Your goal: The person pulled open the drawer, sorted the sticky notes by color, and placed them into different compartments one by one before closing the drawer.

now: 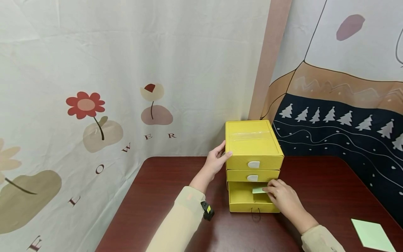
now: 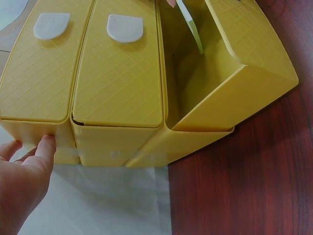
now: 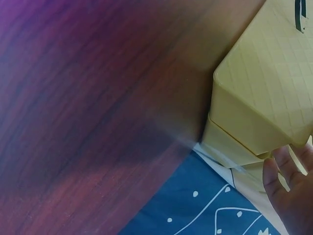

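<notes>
A yellow cabinet of small drawers (image 1: 252, 143) stands on the table, its upper two drawers closed and its bottom drawer (image 1: 242, 208) pulled out. My left hand (image 1: 215, 159) rests against the cabinet's upper left side, the thumb at the top edge; the left wrist view shows the fingertips (image 2: 48, 142) touching that side. Over the open drawer, my right hand (image 1: 283, 196) pinches a piece of light green paper (image 1: 257, 190), which slants down inside the drawer in the left wrist view. The right wrist view shows part of the right hand (image 3: 296, 191) beyond the drawer's edge, with the paper hidden.
Another light green sheet (image 1: 373, 234) lies on the dark red table (image 1: 167, 196) at the right. White tabs (image 1: 253, 164) mark the upper drawers, and a thin dark loop (image 1: 256, 212) hangs at the bottom drawer's front. Printed curtains (image 1: 195, 70) hang behind the table.
</notes>
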{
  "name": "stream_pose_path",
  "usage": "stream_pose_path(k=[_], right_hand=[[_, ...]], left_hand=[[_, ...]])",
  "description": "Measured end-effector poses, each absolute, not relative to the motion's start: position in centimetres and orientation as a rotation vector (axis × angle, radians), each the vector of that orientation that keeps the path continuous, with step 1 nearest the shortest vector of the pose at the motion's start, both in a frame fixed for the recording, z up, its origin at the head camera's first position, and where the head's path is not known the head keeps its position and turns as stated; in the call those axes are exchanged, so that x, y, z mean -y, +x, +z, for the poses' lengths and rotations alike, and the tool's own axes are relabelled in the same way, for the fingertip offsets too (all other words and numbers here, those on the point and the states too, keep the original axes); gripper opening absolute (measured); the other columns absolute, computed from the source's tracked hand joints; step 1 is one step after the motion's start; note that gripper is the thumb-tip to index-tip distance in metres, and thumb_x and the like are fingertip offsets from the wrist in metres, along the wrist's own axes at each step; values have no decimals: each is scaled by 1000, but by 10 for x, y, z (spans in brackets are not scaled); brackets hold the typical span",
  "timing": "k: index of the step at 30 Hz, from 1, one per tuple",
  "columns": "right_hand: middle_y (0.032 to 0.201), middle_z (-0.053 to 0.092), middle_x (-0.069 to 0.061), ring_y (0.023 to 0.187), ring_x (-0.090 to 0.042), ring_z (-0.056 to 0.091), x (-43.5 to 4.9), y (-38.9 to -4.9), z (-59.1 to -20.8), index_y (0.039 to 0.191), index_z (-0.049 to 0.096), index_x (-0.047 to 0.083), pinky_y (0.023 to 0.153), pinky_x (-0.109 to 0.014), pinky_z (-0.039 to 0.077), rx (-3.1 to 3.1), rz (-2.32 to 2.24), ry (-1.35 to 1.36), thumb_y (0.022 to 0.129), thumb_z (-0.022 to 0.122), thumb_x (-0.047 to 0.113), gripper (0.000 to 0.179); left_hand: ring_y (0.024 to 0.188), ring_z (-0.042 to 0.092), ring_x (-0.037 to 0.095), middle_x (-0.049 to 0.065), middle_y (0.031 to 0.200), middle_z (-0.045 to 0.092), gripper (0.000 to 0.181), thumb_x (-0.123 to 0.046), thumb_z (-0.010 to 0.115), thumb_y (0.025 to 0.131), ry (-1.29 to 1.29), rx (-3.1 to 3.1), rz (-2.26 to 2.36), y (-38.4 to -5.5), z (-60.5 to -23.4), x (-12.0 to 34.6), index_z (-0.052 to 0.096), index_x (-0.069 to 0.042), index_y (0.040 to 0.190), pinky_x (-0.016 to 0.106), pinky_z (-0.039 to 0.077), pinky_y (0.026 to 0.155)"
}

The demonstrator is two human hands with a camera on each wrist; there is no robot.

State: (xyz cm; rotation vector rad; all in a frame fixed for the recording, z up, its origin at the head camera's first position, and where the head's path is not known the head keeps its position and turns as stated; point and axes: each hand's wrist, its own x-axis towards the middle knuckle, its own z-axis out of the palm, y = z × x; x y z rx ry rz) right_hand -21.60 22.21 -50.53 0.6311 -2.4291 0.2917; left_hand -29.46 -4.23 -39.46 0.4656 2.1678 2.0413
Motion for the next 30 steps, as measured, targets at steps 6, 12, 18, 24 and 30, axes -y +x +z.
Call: stream_pose_path(k=[6, 12, 18, 24, 30], right_hand=[[86, 57, 6, 80, -13, 54, -222, -216, -504, 84, 76, 18, 58, -31, 49, 2430, 283, 650, 67, 80, 5, 22], [85, 57, 6, 80, -13, 54, -221, -216, -504, 86, 76, 18, 59, -31, 48, 2432, 273, 665, 67, 81, 4, 24], [86, 56, 6, 81, -14, 54, -222, -217, -505, 88, 76, 18, 57, -31, 47, 2438, 255, 673, 68, 79, 3, 25], [88, 57, 4, 82, -15, 55, -222, -217, -505, 90, 77, 18, 59, -32, 48, 2469, 229, 672, 69, 78, 3, 25], [89, 58, 4, 84, -17, 56, -222, -216, -504, 92, 77, 18, 62, -33, 49, 2508, 214, 652, 71, 77, 4, 25]], left_hand=[[141, 28, 20, 3, 153, 30, 63, -22, 61, 93, 438, -2210, 2043, -295, -399, 41, 31, -14, 148, 35, 29, 113], [141, 28, 21, 5, 153, 31, 63, -21, 61, 93, 441, -2213, 2049, -295, -399, 41, 31, -12, 148, 36, 29, 112], [142, 26, 22, 7, 153, 29, 63, -19, 61, 93, 441, -2176, 2063, -295, -398, 41, 30, -11, 148, 37, 27, 113], [142, 25, 29, 13, 153, 28, 63, -15, 60, 93, 472, -2170, 2061, -285, -385, 43, 29, -3, 147, 40, 27, 113], [141, 29, 25, 9, 152, 31, 64, -21, 61, 92, 476, -2216, 2071, -297, -402, 40, 32, -8, 147, 37, 30, 112]])
